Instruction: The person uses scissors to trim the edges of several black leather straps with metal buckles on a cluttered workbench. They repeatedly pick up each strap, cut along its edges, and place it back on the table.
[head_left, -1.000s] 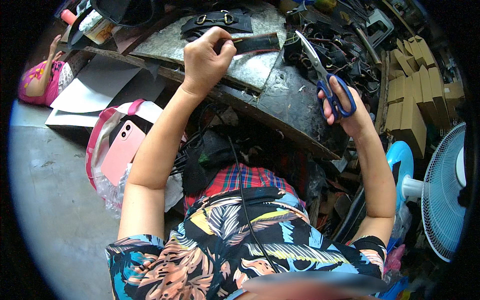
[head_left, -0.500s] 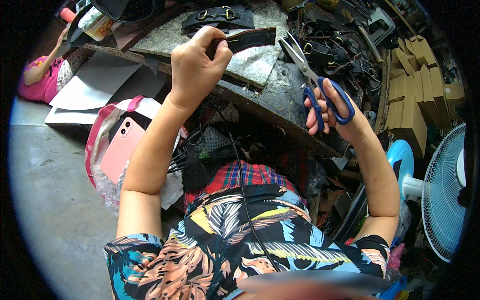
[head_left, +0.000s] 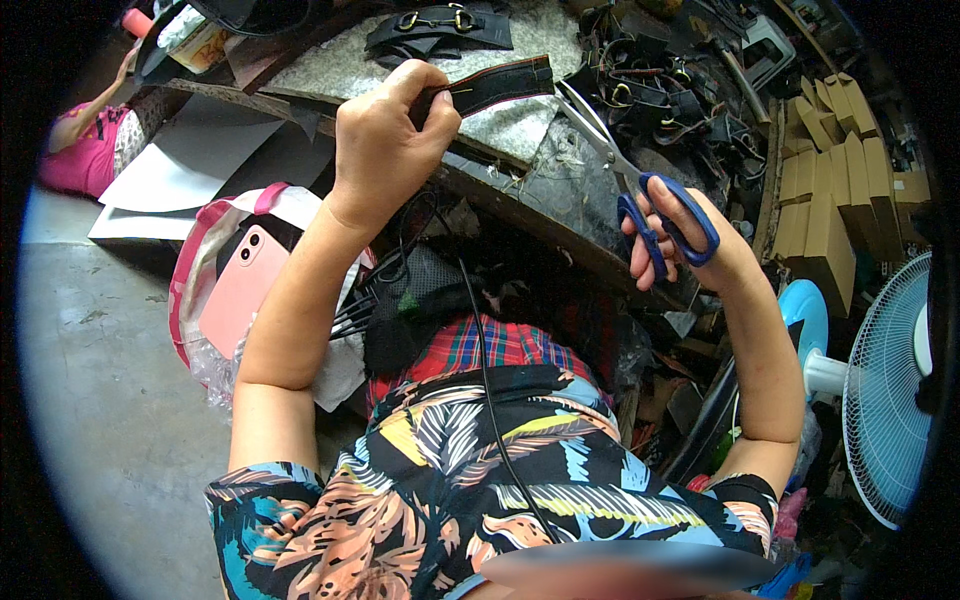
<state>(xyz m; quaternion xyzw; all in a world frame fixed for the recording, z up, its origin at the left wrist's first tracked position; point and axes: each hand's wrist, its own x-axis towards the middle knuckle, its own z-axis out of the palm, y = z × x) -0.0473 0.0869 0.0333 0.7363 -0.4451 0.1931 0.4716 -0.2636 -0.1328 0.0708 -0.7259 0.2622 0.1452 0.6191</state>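
Between the thumb and fingers of my left hand [head_left: 392, 140] is a black strap piece [head_left: 500, 86] with reddish stitched edges, its free end pointing right. My right hand [head_left: 690, 235] grips a pair of scissors [head_left: 620, 165] by the dark blue handles, thumb through one loop and fingers at the other. The blades are slightly apart and point up and left, their tips close to the strap's free end; whether they touch it I cannot tell. Beyond my left hand, a black strap with a gold-coloured metal bit [head_left: 440, 22] lies on a pale speckled board [head_left: 340, 66].
A heap of black straps with buckles [head_left: 665, 90] covers the bench's right part. Small brown boxes [head_left: 840, 170] are stacked at the right, above a blue-and-white fan [head_left: 885, 390]. A pink phone [head_left: 240, 285] rests in a bag at left. Another person [head_left: 85, 150] sits far left.
My right hand and the scissors have shifted slightly down and right. My left hand has moved a little left, still holding the strap piece.
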